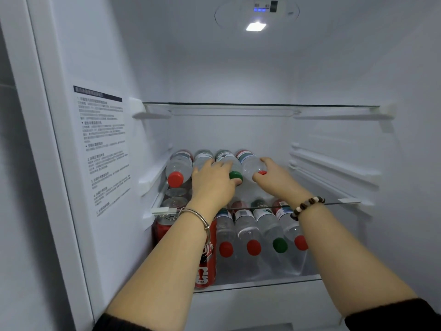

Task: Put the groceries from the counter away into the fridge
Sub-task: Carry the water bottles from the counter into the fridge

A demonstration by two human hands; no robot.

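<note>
Several clear water bottles lie on their sides on the middle glass shelf (pixel 343 201) of the open fridge, caps toward me. My left hand (pixel 211 181) rests over the second bottle and grips the green-capped bottle (pixel 235 175). My right hand (pixel 278 176) holds the rightmost bottle (pixel 250 163) by its neck, near its red cap. A red-capped bottle (pixel 177 169) lies at the far left, untouched. The second bottle's cap is hidden under my left hand.
The shelf below holds red cola cans (pixel 207 263) on the left and several more lying water bottles (pixel 248 235). The upper glass shelf (pixel 262 105) is bare. A printed label (pixel 102 149) is stuck on the left inner wall. Shelf rails (pixel 334 168) line the right wall.
</note>
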